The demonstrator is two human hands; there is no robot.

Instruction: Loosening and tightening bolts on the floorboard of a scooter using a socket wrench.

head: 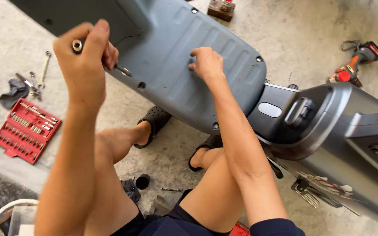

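A grey scooter body panel (184,57) lies tilted across the concrete floor in front of me. My left hand (86,57) is closed on a metal T-handle socket wrench (78,45), whose shaft end (123,71) meets the panel's left edge. My right hand (207,63) rests with fingertips pressed on the ribbed middle of the panel. The rest of the grey scooter body (329,131) extends to the right. My bare knees and black sandals (154,122) are below the panel.
A red tray of sockets and bits (26,130) lies at left, with loose wrenches (40,76) and a dark rag beside it. A red cordless drill (356,62) lies at upper right. A small black cap (142,181) and a bolt (171,189) lie between my legs.
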